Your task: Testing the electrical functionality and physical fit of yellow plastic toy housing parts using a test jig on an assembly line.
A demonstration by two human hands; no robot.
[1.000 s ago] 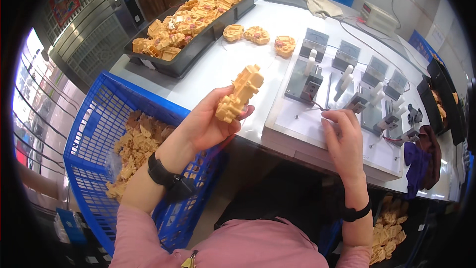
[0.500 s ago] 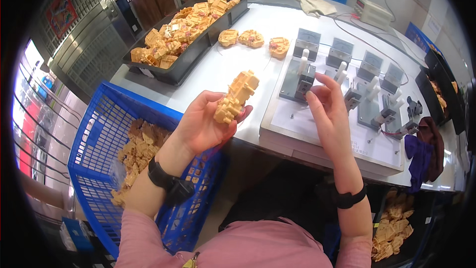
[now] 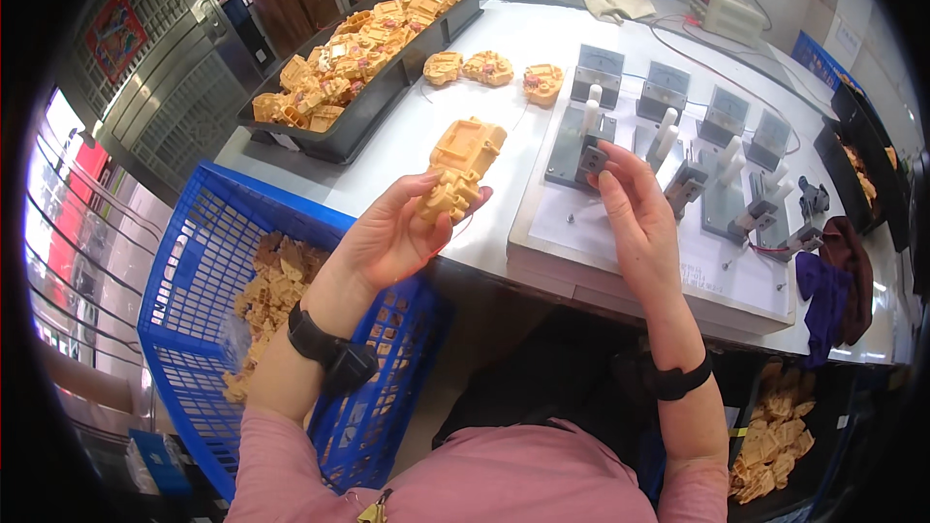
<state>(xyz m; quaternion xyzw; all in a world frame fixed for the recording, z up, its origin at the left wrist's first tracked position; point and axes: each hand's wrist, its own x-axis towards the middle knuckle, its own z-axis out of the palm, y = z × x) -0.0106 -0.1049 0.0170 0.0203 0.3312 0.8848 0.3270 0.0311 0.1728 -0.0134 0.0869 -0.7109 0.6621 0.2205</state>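
My left hand (image 3: 383,232) grips a tan moulded plastic housing (image 3: 465,160), held tilted above the table edge. Its broad, recessed face points up, and a thin red wire hangs under it by my fingers. My right hand (image 3: 635,208) is at the leftmost station of a test fixture (image 3: 547,232). Thumb and fingertips are pinched close together against the side of a dark grey terminal block (image 3: 591,163); whatever lies between them is too small to make out. A white-handled lever (image 3: 591,116) and a panel meter (image 3: 598,73) stand just behind that block.
Three more tan housings (image 3: 487,68) lie on the white table beyond my left hand. A black tray (image 3: 363,131) heaped with housings stands at the far left. Below it is a blue basket (image 3: 194,261) with tan pieces. Purple and brown cloths (image 3: 823,291) hang at right.
My left hand has turned the housing so its broad face shows and shifted slightly left. My right fingertips have closed in toward the terminal block.
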